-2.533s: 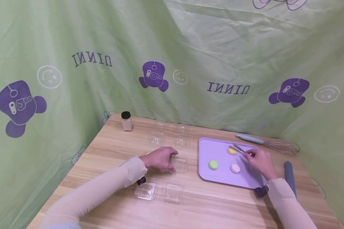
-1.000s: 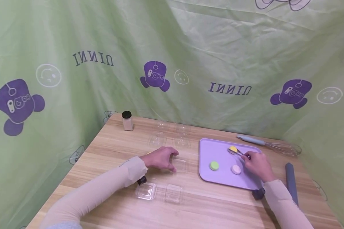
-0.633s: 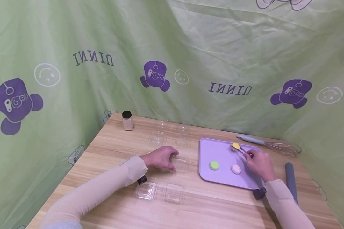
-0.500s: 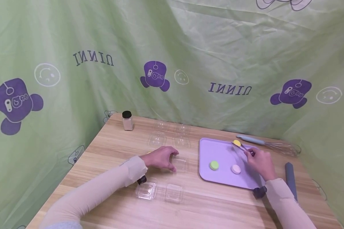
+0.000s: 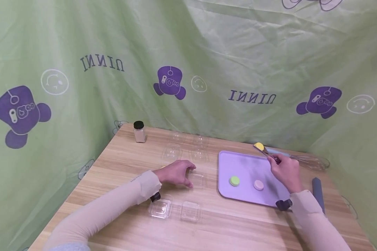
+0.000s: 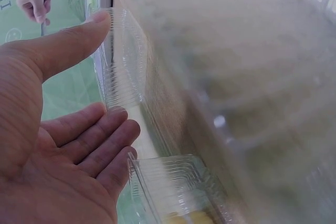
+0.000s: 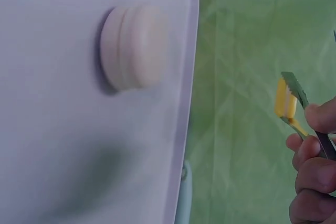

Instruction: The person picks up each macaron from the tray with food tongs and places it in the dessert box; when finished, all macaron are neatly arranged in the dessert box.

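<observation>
Gripping tongs [image 7: 298,88] in the right hand [image 5: 286,172], best squeezed evenly round the yellow macaron [image 5: 259,146], with the left hand [image 5: 176,173] unclenched beside a clear container [image 5: 198,180].

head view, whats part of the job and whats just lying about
Likely the job: tongs in right hand, yellow macaron they grip, green macaron, pink macaron, purple tray, clear containers, clear domes

Seemingly just lying about: whisk, black-lidded jar, blue-grey rod
</observation>
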The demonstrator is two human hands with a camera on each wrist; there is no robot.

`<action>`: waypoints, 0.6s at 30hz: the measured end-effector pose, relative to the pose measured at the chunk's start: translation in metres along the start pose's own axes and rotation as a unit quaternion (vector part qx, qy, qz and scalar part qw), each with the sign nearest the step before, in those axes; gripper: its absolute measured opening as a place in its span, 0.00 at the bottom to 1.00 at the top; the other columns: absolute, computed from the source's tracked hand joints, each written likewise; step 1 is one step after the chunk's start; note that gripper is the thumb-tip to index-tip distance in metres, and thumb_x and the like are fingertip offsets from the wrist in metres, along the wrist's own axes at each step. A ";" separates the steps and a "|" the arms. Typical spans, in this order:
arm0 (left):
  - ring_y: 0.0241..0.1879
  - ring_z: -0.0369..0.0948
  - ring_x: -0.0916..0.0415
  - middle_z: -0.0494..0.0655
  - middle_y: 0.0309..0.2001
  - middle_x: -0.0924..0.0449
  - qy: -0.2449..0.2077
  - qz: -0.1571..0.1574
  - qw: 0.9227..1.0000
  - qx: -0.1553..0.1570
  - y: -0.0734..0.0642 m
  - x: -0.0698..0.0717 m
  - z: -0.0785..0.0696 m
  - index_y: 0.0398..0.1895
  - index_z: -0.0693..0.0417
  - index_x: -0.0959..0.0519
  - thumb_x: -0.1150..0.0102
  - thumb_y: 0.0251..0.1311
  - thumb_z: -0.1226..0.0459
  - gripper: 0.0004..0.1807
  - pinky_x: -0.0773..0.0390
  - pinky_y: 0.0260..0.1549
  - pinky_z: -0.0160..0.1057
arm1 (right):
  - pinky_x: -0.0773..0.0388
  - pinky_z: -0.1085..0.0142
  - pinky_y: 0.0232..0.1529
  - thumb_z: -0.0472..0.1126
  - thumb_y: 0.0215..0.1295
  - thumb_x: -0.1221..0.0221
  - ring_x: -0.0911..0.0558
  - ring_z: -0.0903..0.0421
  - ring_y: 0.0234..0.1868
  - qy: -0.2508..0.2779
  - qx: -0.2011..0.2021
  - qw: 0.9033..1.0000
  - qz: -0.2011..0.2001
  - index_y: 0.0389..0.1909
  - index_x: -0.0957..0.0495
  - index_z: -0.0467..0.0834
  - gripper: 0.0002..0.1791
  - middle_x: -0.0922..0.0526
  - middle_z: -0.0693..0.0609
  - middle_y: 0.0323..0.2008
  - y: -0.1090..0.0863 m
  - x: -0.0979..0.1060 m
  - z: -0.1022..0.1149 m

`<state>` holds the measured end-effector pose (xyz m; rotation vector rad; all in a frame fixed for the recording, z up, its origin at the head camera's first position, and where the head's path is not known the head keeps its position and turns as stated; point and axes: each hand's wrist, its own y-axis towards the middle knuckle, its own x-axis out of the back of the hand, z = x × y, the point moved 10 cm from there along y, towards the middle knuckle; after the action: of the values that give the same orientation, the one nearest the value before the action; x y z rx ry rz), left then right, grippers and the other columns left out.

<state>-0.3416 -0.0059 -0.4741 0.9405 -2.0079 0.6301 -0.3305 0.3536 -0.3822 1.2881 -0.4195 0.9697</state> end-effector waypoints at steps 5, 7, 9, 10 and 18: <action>0.66 0.47 0.25 0.50 0.65 0.21 -0.003 0.002 1.000 -0.001 0.000 -0.001 0.000 0.66 0.58 0.26 0.18 0.42 0.54 0.45 0.27 0.71 0.45 | 0.36 0.64 0.22 0.38 0.61 0.34 0.29 0.60 0.15 0.011 0.010 1.000 -0.017 0.32 0.13 0.37 0.07 0.17 0.48 0.16 0.004 0.001 0.011; 0.66 0.47 0.25 0.50 0.65 0.21 -0.001 0.003 1.000 -0.002 0.000 -0.001 0.000 0.66 0.58 0.26 0.18 0.42 0.54 0.45 0.27 0.71 0.45 | 0.34 0.62 0.22 0.38 0.60 0.34 0.27 0.59 0.15 0.014 0.023 0.999 -0.029 0.31 0.13 0.38 0.06 0.17 0.48 0.16 0.006 0.003 0.018; 0.66 0.47 0.25 0.50 0.65 0.21 0.000 0.002 1.000 -0.003 0.000 -0.002 0.000 0.66 0.58 0.26 0.18 0.42 0.54 0.45 0.27 0.71 0.45 | 0.32 0.61 0.21 0.37 0.59 0.34 0.26 0.58 0.15 0.020 0.038 0.998 -0.038 0.31 0.13 0.38 0.05 0.17 0.48 0.16 0.008 0.004 0.026; 0.66 0.47 0.25 0.50 0.65 0.21 0.001 0.001 1.000 -0.003 0.000 -0.002 0.000 0.66 0.58 0.26 0.18 0.42 0.53 0.45 0.27 0.71 0.45 | 0.32 0.61 0.21 0.37 0.59 0.33 0.26 0.58 0.15 0.023 0.044 0.998 -0.042 0.30 0.14 0.38 0.04 0.17 0.49 0.16 0.009 0.004 0.029; 0.65 0.47 0.25 0.51 0.64 0.21 -0.001 -0.001 1.000 -0.002 0.000 -0.001 0.001 0.66 0.58 0.26 0.18 0.42 0.53 0.46 0.27 0.70 0.45 | 0.32 0.64 0.19 0.35 0.57 0.32 0.27 0.59 0.15 0.036 0.074 0.995 -0.049 0.30 0.13 0.38 0.04 0.18 0.49 0.16 0.015 0.000 0.053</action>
<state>-0.3417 -0.0062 -0.4756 0.9403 -2.0089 0.6253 -0.3293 0.3037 -0.3579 1.3891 -0.2294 0.9763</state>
